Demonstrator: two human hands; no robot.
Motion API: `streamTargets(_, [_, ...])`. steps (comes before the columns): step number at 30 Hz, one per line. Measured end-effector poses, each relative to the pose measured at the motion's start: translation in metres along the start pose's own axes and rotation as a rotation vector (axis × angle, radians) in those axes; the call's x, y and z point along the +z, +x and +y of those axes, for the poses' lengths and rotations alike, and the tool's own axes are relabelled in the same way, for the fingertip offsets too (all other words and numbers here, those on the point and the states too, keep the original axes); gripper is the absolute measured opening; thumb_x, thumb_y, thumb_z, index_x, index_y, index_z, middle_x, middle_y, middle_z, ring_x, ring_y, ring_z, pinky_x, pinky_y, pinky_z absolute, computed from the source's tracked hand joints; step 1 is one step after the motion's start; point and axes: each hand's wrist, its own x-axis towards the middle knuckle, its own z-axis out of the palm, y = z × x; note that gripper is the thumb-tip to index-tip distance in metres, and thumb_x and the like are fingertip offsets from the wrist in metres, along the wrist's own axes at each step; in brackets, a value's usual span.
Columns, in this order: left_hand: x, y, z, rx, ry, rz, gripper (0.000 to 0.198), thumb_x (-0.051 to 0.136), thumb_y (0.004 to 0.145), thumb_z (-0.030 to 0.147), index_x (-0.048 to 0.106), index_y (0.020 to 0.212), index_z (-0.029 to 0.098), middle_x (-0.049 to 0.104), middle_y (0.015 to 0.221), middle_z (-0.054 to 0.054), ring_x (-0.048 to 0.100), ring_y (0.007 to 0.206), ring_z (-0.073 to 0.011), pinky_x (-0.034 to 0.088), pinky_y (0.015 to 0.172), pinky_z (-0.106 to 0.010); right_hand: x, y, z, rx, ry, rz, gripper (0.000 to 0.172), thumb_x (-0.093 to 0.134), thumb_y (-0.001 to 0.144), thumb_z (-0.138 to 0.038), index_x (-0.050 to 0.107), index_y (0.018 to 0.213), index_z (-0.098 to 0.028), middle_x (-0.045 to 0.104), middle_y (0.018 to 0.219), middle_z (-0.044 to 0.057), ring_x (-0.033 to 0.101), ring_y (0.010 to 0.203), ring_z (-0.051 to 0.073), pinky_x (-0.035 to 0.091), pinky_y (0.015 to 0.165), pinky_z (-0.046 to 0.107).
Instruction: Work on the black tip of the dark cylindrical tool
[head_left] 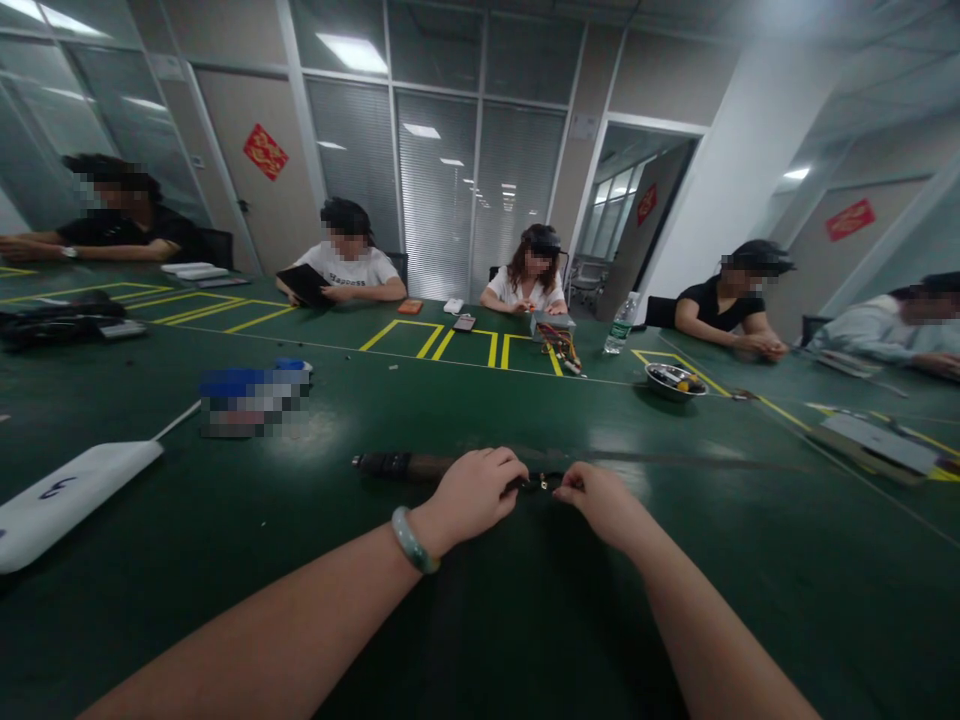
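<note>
A long cylindrical object, black and brown with a small metal tip at its left end, lies crosswise on the green table in front of me. My left hand, a jade-coloured bangle at the wrist, covers its right part with the fingers curled round it. Just beyond those fingers a thin dark strap or cord shows, along with a small brass-coloured bit. Thumb and fingertips of my right hand are pinched together at the cord's right side. What exactly lies under both sets of fingertips is hidden.
At left lie a white power strip and a blurred blue-and-grey item. Further back are a metal bowl of small parts, a water bottle and a metal box with coloured wires. Several people sit across the table.
</note>
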Motion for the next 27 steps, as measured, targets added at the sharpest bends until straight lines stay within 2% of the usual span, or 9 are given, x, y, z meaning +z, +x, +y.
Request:
streamTargets(5, [-0.004, 0.001, 0.000, 0.002, -0.015, 0.015, 0.019, 0.059, 0.085, 0.022, 0.062, 0.103, 0.025, 0.060, 0.105, -0.001, 0.058, 0.096, -0.0184, 0.045, 0.086, -0.033, 0.004, 0.000, 0.001, -0.029, -0.002, -0.007, 0.016, 0.067, 0.081, -0.026, 0.071, 0.097, -0.026, 0.069, 0.087, 0.001, 0.062, 0.084, 0.019, 0.038, 0.068, 0.026])
streamTargets(11, [-0.003, 0.001, -0.002, -0.007, -0.019, 0.013, 0.019, 0.059, 0.085, 0.022, 0.063, 0.103, 0.025, 0.060, 0.105, -0.001, 0.059, 0.096, -0.0187, 0.045, 0.085, -0.033, 0.002, -0.002, -0.004, -0.020, -0.122, 0.033, 0.009, 0.068, 0.077, -0.024, 0.074, 0.084, -0.026, 0.070, 0.083, 0.002, 0.062, 0.083, 0.022, 0.039, 0.070, 0.029])
streamTargets(19, [-0.002, 0.000, -0.003, -0.018, -0.028, 0.029, 0.020, 0.061, 0.084, 0.021, 0.062, 0.103, 0.026, 0.060, 0.105, 0.000, 0.058, 0.095, -0.0179, 0.045, 0.085, -0.034, 0.015, -0.001, -0.020, -0.133, 0.067, 0.156, 0.006, 0.065, 0.081, -0.026, 0.070, 0.084, -0.024, 0.069, 0.084, 0.000, 0.061, 0.083, 0.018, 0.040, 0.072, 0.027])
streamTargets(27, [-0.002, -0.001, -0.005, -0.008, -0.036, 0.026, 0.020, 0.060, 0.085, 0.022, 0.062, 0.104, 0.025, 0.060, 0.106, 0.000, 0.058, 0.095, -0.0183, 0.045, 0.085, -0.033, 0.014, -0.003, -0.019, -0.091, 0.178, 0.091, 0.007, 0.068, 0.080, -0.030, 0.069, 0.083, -0.024, 0.068, 0.079, -0.002, 0.061, 0.075, 0.015, 0.040, 0.065, 0.024])
